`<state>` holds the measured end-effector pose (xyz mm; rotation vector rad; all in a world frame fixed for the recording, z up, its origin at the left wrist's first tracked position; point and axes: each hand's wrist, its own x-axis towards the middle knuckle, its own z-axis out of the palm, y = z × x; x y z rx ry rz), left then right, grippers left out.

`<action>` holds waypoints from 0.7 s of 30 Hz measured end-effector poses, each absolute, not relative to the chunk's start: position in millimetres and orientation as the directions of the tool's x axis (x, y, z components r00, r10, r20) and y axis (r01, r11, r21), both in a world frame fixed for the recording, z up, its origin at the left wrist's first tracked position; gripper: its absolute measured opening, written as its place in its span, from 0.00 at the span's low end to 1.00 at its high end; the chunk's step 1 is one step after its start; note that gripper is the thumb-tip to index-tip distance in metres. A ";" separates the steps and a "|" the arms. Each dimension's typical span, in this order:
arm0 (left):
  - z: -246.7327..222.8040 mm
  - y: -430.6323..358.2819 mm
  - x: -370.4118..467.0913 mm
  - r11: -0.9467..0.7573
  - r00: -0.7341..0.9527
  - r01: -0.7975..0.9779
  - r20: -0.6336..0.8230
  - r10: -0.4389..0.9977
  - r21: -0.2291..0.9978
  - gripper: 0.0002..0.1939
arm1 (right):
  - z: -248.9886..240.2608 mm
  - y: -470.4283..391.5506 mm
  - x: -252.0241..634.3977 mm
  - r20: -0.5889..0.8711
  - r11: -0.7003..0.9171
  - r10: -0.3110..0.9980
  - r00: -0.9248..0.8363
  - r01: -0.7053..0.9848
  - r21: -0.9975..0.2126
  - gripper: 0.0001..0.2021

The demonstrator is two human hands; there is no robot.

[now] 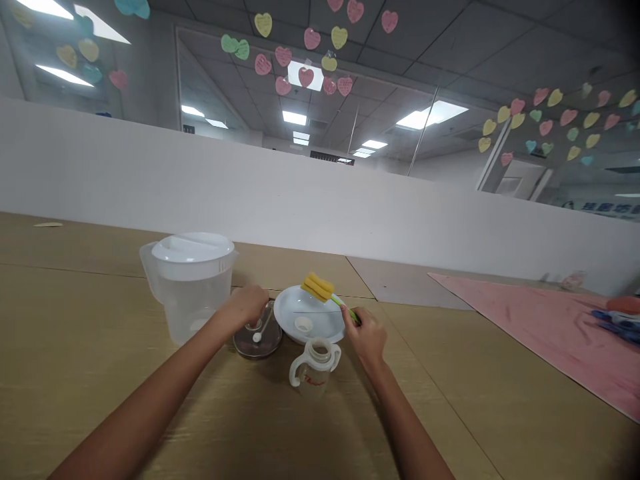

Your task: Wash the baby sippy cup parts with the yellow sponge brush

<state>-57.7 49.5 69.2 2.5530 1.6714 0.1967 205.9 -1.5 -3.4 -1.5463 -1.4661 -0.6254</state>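
Observation:
My right hand [367,335] is closed round the green handle of a brush with a yellow sponge head [318,287], which is over a white bowl [327,325]. A small white ring-shaped piece [303,325] lies in the bowl. My left hand [249,305] is above a dark round dish [257,348], its fingers bent down near a small clear piece; whether it grips this I cannot make out. A thin white stick with a round end [257,337] is at the dish. In front of the bowl stands an open clear bottle [315,380] with a white two-handled collar.
A large clear pitcher [197,300] with a white lid stands left of the dish, close to my left forearm. A pink cloth [545,327] lies at the right, with blue and orange items at its far edge. A low white wall borders the table.

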 end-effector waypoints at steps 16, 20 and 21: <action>41.6 52.8 -51.0 -0.419 0.375 0.871 0.203 0.904 0.256 0.09 | -4.2 -1.0 205.8 0.867 0.082 0.472 0.158 0.972 -0.222 0.25; 47.7 47.1 -30.9 -0.522 0.450 0.798 0.278 0.849 0.303 0.06 | -3.7 -1.3 205.8 0.858 0.049 0.478 0.185 0.970 -0.237 0.26; 47.1 45.9 -25.0 -0.559 0.480 0.764 0.296 0.826 0.322 0.06 | -3.6 -1.4 205.8 0.856 0.047 0.482 0.184 0.971 -0.235 0.26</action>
